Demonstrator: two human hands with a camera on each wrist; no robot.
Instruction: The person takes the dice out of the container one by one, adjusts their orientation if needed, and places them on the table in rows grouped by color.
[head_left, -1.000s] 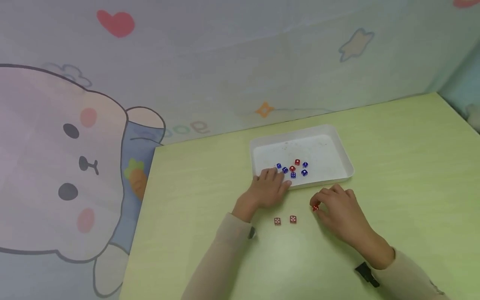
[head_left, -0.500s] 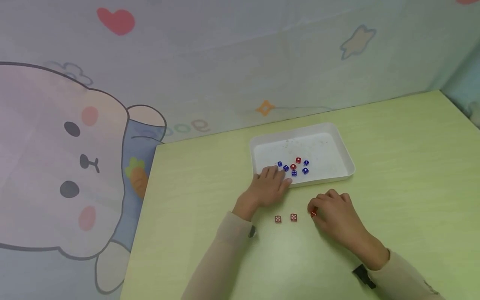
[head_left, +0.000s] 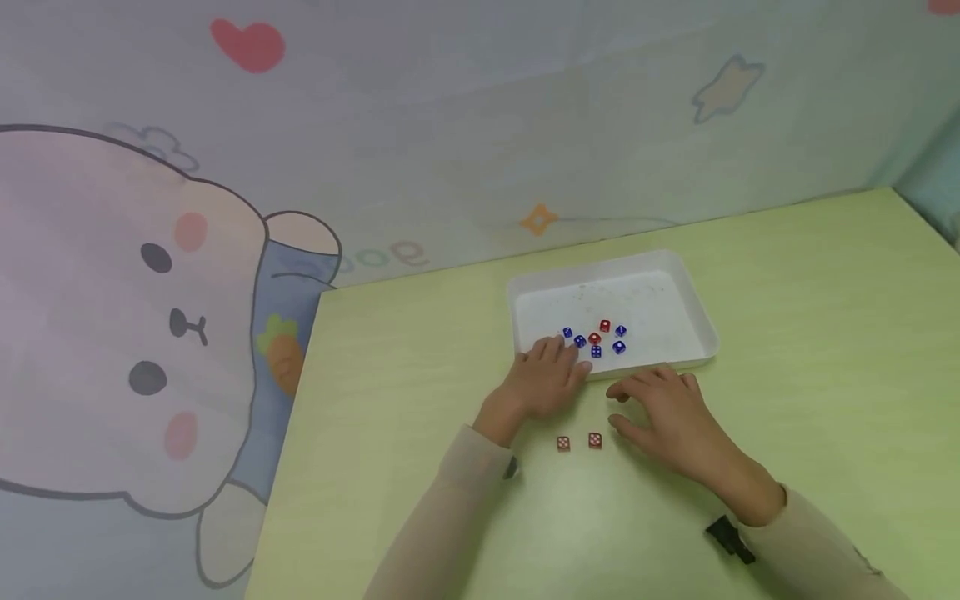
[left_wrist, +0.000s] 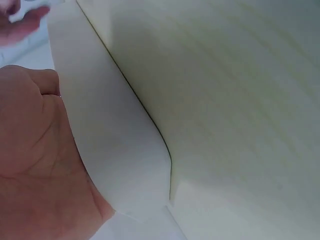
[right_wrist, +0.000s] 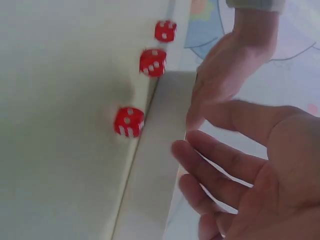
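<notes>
Resting on the white tray's (head_left: pixel 693 315) near rim, the left hand (head_left: pixel 546 379) lies flat. Right hand (head_left: pixel 663 412) hovers with fingers spread wide, holding nothing. Three red dice (right_wrist: pixel 128 121) sit in a short row just left of it, nearer this hand than the other

1. Three red dice with white pips lie on the green desk in a row: one (head_left: pixel 563 443), a second (head_left: pixel 595 440) just beside it, and a third (right_wrist: pixel 128 121), which shows only in the right wrist view.
2. The white tray (head_left: pixel 697 329) lies flat behind them, holding five blue dice (head_left: pixel 596 352) and two red ones (head_left: pixel 604 326) clustered near its front edge.
</notes>
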